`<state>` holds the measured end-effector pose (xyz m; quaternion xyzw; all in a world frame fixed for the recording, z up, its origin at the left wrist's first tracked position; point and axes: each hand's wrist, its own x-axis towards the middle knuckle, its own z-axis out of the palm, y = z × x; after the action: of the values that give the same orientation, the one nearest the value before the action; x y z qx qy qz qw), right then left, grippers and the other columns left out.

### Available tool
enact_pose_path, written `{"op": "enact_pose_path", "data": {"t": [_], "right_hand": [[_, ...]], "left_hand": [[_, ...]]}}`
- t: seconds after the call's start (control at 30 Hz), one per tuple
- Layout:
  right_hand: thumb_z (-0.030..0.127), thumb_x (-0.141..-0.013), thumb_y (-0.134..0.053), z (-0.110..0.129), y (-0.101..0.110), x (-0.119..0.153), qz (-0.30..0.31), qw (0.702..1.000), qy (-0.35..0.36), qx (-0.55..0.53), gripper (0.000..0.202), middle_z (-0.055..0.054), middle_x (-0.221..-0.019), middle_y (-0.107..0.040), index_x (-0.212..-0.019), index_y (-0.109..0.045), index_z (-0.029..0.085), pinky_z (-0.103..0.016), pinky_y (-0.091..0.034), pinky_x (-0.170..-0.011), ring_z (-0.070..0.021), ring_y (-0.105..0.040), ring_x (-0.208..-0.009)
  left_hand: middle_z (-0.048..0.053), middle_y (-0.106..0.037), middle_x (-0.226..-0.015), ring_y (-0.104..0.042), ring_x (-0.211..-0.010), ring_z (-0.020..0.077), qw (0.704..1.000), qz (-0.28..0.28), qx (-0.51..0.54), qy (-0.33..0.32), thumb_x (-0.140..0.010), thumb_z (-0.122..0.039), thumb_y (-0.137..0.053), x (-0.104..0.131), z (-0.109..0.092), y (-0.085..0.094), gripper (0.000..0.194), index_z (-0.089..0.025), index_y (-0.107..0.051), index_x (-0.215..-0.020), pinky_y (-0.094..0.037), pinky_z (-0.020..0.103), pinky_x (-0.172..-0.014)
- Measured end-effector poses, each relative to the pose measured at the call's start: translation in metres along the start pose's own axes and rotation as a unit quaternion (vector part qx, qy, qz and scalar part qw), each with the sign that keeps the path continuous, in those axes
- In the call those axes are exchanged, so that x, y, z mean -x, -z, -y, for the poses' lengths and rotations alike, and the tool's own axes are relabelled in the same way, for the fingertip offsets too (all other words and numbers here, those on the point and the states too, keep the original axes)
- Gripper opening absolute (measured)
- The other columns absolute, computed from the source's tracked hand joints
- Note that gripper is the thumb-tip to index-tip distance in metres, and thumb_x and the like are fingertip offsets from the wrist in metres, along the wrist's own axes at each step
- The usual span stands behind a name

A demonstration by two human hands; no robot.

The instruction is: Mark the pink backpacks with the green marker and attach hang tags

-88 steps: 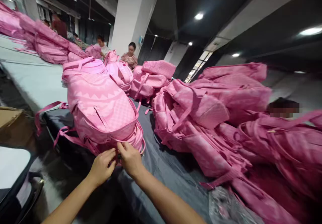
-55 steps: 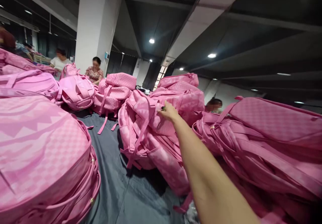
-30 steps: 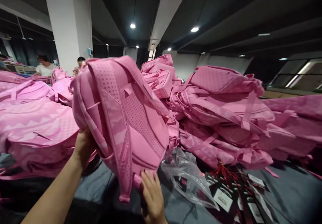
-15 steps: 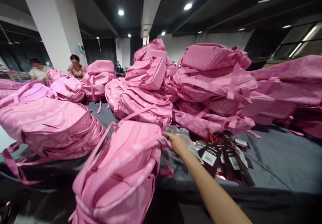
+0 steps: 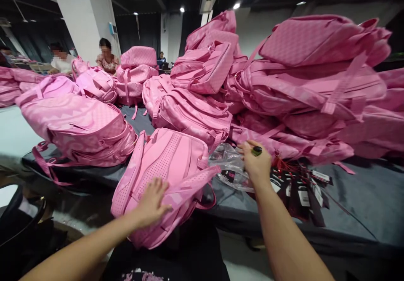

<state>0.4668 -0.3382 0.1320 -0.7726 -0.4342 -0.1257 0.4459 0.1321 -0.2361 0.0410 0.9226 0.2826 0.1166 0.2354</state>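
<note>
A pink backpack (image 5: 172, 155) lies at the table's front edge, its padded back panel and shoulder straps facing up. My left hand (image 5: 153, 201) rests on it, fingers spread over the panel and a strap. To its right, my right hand (image 5: 256, 163) is closed around a small dark green tool with a black rounded end (image 5: 256, 150); its kind cannot be made out. Just left of that hand lies a clear plastic bag (image 5: 232, 167) with small dark pieces in it. Black hang tags (image 5: 303, 197) with red strings lie right of my right wrist.
Stacked pink backpacks (image 5: 303, 87) rise behind and to the right. Another pink backpack (image 5: 78, 129) lies at the left on the dark-covered table (image 5: 356, 201). Several people (image 5: 107, 58) are in the background. A black object (image 5: 19, 213) stands at lower left.
My left hand has come into view onto the backpack, which has shifted and now lies flatter. My right hand has turned and now shows the dark tool. The view has tilted down.
</note>
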Motion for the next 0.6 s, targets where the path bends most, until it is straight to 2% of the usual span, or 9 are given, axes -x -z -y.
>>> {"op": "enact_pose_path", "data": {"t": [0.07,0.1,0.17,0.2,0.23,0.3,0.4,0.5,0.6], "right_hand": [[0.056,-0.100,-0.021,0.050,0.000,0.028,0.005,0.993,-0.012,-0.116,0.061,-0.017,-0.094,-0.073,-0.125,-0.061,0.017,-0.032,-0.056,-0.065,-0.0203,-0.071,-0.072],[0.057,-0.099,-0.028,0.074,-0.006,0.045,0.038,0.982,-0.010,-0.184,0.059,-0.012,-0.081,-0.074,-0.127,-0.060,0.016,-0.031,-0.056,-0.061,-0.0194,-0.069,-0.064],[0.059,-0.095,-0.043,0.106,-0.028,0.082,0.106,0.956,-0.011,-0.273,0.060,-0.004,-0.064,-0.070,-0.131,-0.057,0.014,-0.029,-0.053,-0.051,-0.0175,-0.062,-0.049],[0.057,-0.093,-0.049,0.112,-0.042,0.099,0.114,0.950,-0.014,-0.291,0.060,-0.004,-0.067,-0.071,-0.135,-0.055,0.014,-0.029,-0.055,-0.053,-0.0182,-0.064,-0.052],[0.053,-0.093,-0.053,0.108,-0.056,0.115,0.102,0.952,-0.010,-0.290,0.059,-0.007,-0.080,-0.074,-0.138,-0.053,0.016,-0.031,-0.057,-0.059,-0.0198,-0.069,-0.062],[0.043,-0.094,-0.055,0.081,-0.078,0.141,0.028,0.974,0.018,-0.224,0.052,-0.013,-0.115,-0.071,-0.141,-0.051,0.020,-0.038,-0.059,-0.081,-0.0246,-0.071,-0.096],[0.030,-0.095,-0.053,0.021,-0.091,0.170,-0.087,0.993,0.069,-0.033,0.044,-0.015,-0.133,-0.061,-0.139,-0.052,0.023,-0.050,-0.051,-0.100,-0.0284,-0.059,-0.123],[0.023,-0.094,-0.054,-0.007,-0.089,0.181,-0.142,0.984,0.058,0.089,0.045,-0.018,-0.137,-0.057,-0.139,-0.050,0.020,-0.053,-0.048,-0.103,-0.0304,-0.049,-0.133],[0.020,-0.094,-0.053,-0.004,-0.090,0.174,-0.169,0.978,0.012,0.122,0.050,-0.021,-0.143,-0.049,-0.143,-0.043,0.018,-0.056,-0.044,-0.107,-0.0309,-0.039,-0.141]], "left_hand": [[0.027,-0.004,-0.160,0.005,-0.148,0.0430,0.999,-0.010,-0.016,0.028,-0.082,-0.056,-0.060,-0.013,-0.014,-0.066,0.097,-0.004,-0.020,-0.154,-0.010,0.067,-0.118],[0.027,0.001,-0.160,0.010,-0.148,0.0419,0.998,-0.026,-0.008,0.052,-0.084,-0.051,-0.058,-0.018,-0.028,-0.095,0.096,-0.004,-0.014,-0.155,-0.008,0.068,-0.118],[0.026,-0.002,-0.161,0.004,-0.150,0.0388,0.997,-0.019,0.030,0.070,-0.092,-0.043,-0.046,-0.022,-0.058,-0.132,0.081,-0.005,-0.011,-0.155,-0.011,0.065,-0.119],[0.026,-0.008,-0.161,-0.004,-0.151,0.0365,0.997,-0.002,0.046,0.063,-0.095,-0.039,-0.041,-0.023,-0.070,-0.138,0.074,-0.007,-0.013,-0.155,-0.018,0.061,-0.120],[0.024,-0.015,-0.161,-0.013,-0.151,0.0336,0.997,0.018,0.061,0.048,-0.096,-0.036,-0.037,-0.023,-0.077,-0.137,0.067,-0.009,-0.018,-0.154,-0.023,0.056,-0.120],[0.020,-0.029,-0.158,-0.028,-0.147,0.0287,0.997,0.047,0.063,-0.013,-0.097,-0.031,-0.035,-0.024,-0.077,-0.117,0.056,-0.014,-0.032,-0.150,-0.031,0.047,-0.119],[0.016,-0.045,-0.149,-0.036,-0.142,0.0306,0.992,0.007,-0.026,-0.122,-0.096,-0.024,-0.037,-0.041,-0.050,-0.069,0.043,-0.018,-0.054,-0.135,-0.028,0.054,-0.119],[0.019,-0.041,-0.152,-0.028,-0.145,0.0370,0.969,-0.083,-0.133,-0.190,-0.095,-0.023,-0.044,-0.085,-0.035,-0.030,0.039,-0.015,-0.056,-0.131,-0.022,0.065,-0.116],[0.018,-0.040,-0.152,-0.027,-0.147,0.0332,0.930,-0.066,-0.179,-0.313,-0.094,-0.015,-0.044,-0.139,-0.059,-0.016,0.042,-0.014,-0.052,-0.136,-0.022,0.058,-0.118]]}}
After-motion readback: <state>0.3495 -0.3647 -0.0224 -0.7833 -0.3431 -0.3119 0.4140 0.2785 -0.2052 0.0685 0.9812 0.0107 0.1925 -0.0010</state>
